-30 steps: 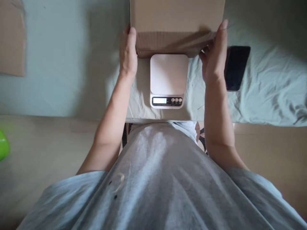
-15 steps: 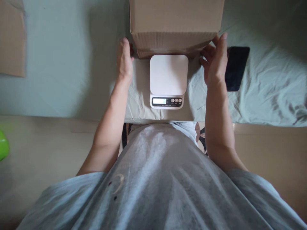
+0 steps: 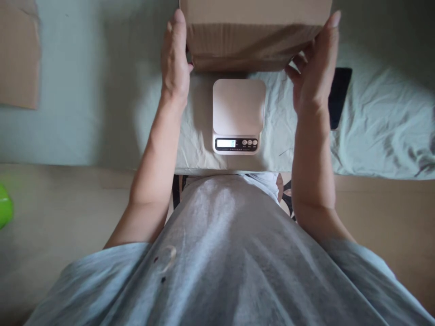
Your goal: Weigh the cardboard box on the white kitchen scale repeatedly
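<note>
Between my two hands is a brown cardboard box (image 3: 251,43), raised and tilted so that its near side and part of its underside show. My left hand (image 3: 175,59) grips the box's left side, thumb along the edge. On the opposite side, my right hand (image 3: 317,68) holds the lower right corner with its fingers curled beneath. The box's far part lies beyond the top of the view. Just nearer to me, a white digital kitchen scale (image 3: 238,108) rests on the cloth, its platform bare and its display lit.
A dark phone (image 3: 340,97) lies right of my right hand, partly covered by it. Far left is a flat piece of cardboard (image 3: 18,59). Wrinkled pale green cloth (image 3: 384,122) covers the surface, whose edge runs before my body. Something bright green (image 3: 5,206) shows at lower left.
The box has risen off the cloth and moved slightly away from the scale. Both hands have gone up and forward with it, now closed against its sides.
</note>
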`<control>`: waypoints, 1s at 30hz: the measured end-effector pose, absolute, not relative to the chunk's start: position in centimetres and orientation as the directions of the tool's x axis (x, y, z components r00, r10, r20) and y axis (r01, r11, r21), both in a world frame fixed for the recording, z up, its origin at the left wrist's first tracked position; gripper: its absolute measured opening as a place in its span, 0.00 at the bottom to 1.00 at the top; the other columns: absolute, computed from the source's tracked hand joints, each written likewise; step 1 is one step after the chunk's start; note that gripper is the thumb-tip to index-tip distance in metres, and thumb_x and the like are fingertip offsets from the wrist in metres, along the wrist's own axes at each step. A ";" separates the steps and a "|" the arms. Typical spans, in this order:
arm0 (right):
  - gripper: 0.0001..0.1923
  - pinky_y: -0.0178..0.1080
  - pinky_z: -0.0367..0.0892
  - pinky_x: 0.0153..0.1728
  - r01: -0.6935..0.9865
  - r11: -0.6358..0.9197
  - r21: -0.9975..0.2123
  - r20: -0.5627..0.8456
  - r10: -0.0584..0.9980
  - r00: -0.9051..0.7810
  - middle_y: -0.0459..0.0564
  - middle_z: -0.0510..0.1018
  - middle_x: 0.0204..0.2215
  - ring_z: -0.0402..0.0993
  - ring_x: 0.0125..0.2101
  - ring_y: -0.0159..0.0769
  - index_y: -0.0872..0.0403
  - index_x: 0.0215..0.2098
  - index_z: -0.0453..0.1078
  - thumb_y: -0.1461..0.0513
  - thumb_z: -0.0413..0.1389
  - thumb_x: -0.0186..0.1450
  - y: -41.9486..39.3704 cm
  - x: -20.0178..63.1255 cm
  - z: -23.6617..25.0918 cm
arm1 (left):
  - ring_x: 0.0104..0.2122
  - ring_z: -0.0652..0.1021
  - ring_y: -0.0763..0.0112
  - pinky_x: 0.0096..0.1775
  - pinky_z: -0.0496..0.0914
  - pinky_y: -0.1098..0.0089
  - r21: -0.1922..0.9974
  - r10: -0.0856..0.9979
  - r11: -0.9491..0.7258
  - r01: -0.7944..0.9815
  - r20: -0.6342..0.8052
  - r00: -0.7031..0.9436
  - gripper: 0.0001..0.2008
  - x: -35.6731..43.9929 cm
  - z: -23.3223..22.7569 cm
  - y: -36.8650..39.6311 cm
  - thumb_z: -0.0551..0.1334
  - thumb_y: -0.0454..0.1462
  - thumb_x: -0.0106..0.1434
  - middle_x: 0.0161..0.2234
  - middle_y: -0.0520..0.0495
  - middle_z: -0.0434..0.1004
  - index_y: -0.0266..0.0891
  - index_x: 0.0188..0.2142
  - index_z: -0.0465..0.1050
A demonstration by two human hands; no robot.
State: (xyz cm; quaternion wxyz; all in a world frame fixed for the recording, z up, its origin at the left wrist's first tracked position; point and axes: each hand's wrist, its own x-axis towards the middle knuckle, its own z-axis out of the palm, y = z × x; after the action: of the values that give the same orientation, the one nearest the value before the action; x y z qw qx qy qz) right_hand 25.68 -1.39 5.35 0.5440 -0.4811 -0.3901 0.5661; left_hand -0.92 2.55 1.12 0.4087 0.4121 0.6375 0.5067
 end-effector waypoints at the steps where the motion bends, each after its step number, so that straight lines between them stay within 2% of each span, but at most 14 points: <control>1: 0.24 0.45 0.64 0.54 -0.257 -0.075 -0.963 -0.092 0.994 0.055 0.49 0.66 0.59 0.70 0.50 0.36 0.53 0.55 0.59 0.50 0.38 0.69 -1.6 25.9 5.7 | 0.62 0.61 0.74 0.60 0.65 0.50 0.974 0.948 0.222 0.047 -0.204 -0.246 0.16 -0.7 2.7 1.8 0.44 0.40 0.73 0.65 0.64 0.53 0.55 0.57 0.56; 3: 0.24 0.44 0.65 0.52 -0.267 -0.021 -0.963 -0.039 0.997 0.062 0.51 0.65 0.60 0.70 0.51 0.37 0.54 0.54 0.59 0.49 0.42 0.67 -2.5 26.3 6.4 | 0.65 0.56 0.74 0.61 0.64 0.51 0.978 0.953 0.208 0.015 -0.199 -0.229 0.17 -0.5 5.3 -0.2 0.43 0.37 0.73 0.67 0.64 0.46 0.54 0.58 0.55; 4: 0.24 0.42 0.66 0.51 -0.266 -0.004 -0.964 -0.022 0.997 0.068 0.52 0.65 0.59 0.70 0.51 0.37 0.54 0.53 0.60 0.48 0.44 0.66 -3.3 26.6 6.7 | 0.65 0.56 0.73 0.61 0.63 0.50 0.981 0.959 0.194 -0.010 -0.192 -0.208 0.17 -0.5 6.2 -1.4 0.44 0.36 0.73 0.66 0.63 0.49 0.54 0.57 0.57; 6: 0.25 0.39 0.67 0.49 -0.259 0.015 -0.966 -0.006 0.997 0.078 0.51 0.69 0.54 0.70 0.50 0.37 0.53 0.50 0.63 0.46 0.50 0.62 -5.4 27.0 7.1 | 0.64 0.58 0.65 0.58 0.66 0.48 0.993 0.988 0.095 -0.069 -0.103 -0.116 0.15 -0.7 7.0 -4.2 0.48 0.42 0.71 0.63 0.60 0.56 0.53 0.57 0.60; 9: 0.25 0.36 0.70 0.43 -0.265 0.025 -0.964 -0.006 0.993 0.115 0.49 0.73 0.45 0.72 0.45 0.35 0.49 0.45 0.68 0.43 0.54 0.58 -8.8 27.1 7.1 | 0.64 0.58 0.60 0.56 0.69 0.49 0.996 0.997 0.032 -0.082 -0.037 -0.063 0.18 -1.1 6.8 -8.3 0.56 0.50 0.65 0.62 0.57 0.59 0.56 0.54 0.64; 11: 0.21 0.35 0.70 0.42 -0.269 0.026 -0.963 -0.014 0.989 0.145 0.46 0.74 0.44 0.73 0.44 0.34 0.47 0.41 0.70 0.43 0.55 0.58 -10.9 27.0 6.9 | 0.64 0.59 0.57 0.56 0.69 0.49 0.998 0.997 0.007 -0.056 -0.012 -0.078 0.22 -1.1 6.4 -10.6 0.59 0.55 0.61 0.61 0.55 0.60 0.57 0.53 0.65; 14: 0.18 0.40 0.69 0.49 -0.227 -0.016 -0.974 -0.055 0.985 0.164 0.44 0.75 0.47 0.72 0.49 0.36 0.44 0.41 0.70 0.45 0.53 0.59 -13.1 26.7 6.3 | 0.62 0.61 0.55 0.56 0.68 0.47 1.000 0.995 0.025 -0.019 -0.027 -0.099 0.27 -1.1 6.0 -12.8 0.59 0.58 0.59 0.61 0.52 0.60 0.54 0.54 0.64; 17: 0.20 0.47 0.67 0.53 -0.106 -0.059 -0.993 -0.077 0.982 0.170 0.42 0.73 0.50 0.69 0.54 0.40 0.39 0.45 0.68 0.43 0.51 0.59 -14.3 26.6 5.5 | 0.62 0.62 0.55 0.56 0.68 0.49 0.998 0.992 0.057 0.023 -0.054 -0.111 0.27 -1.1 5.6 -13.8 0.58 0.58 0.59 0.61 0.52 0.60 0.56 0.55 0.64; 20: 0.20 0.50 0.67 0.53 -0.032 -0.052 -0.998 -0.056 0.984 0.169 0.43 0.73 0.49 0.68 0.55 0.43 0.37 0.46 0.68 0.42 0.49 0.60 -14.7 26.8 4.8 | 0.62 0.63 0.55 0.56 0.69 0.52 0.994 0.993 0.079 0.074 -0.072 -0.098 0.27 -1.2 5.0 -14.1 0.56 0.60 0.58 0.59 0.53 0.62 0.60 0.55 0.63; 25: 0.19 0.51 0.65 0.56 -0.060 -0.053 -0.997 -0.062 0.983 0.172 0.42 0.74 0.49 0.69 0.55 0.43 0.36 0.45 0.70 0.42 0.49 0.60 -14.9 26.9 4.6 | 0.63 0.62 0.55 0.58 0.66 0.51 0.992 0.991 0.087 0.096 -0.077 -0.106 0.28 -1.2 4.3 -14.1 0.53 0.62 0.58 0.58 0.53 0.63 0.62 0.56 0.63; 30: 0.25 0.51 0.65 0.56 -0.088 -0.085 -0.992 -0.100 0.979 0.175 0.42 0.75 0.49 0.70 0.54 0.44 0.37 0.44 0.70 0.37 0.45 0.58 -14.4 26.9 5.0 | 0.64 0.60 0.60 0.59 0.65 0.54 0.994 0.985 0.098 0.058 -0.088 -0.150 0.26 -1.6 3.6 -13.7 0.48 0.63 0.60 0.60 0.56 0.62 0.63 0.54 0.65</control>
State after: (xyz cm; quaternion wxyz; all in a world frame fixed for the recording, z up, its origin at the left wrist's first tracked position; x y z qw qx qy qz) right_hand 26.92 -14.44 4.99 0.5388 -0.5454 -0.4087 0.4953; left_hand -1.59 -13.69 3.56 0.4679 0.4539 0.5744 0.4951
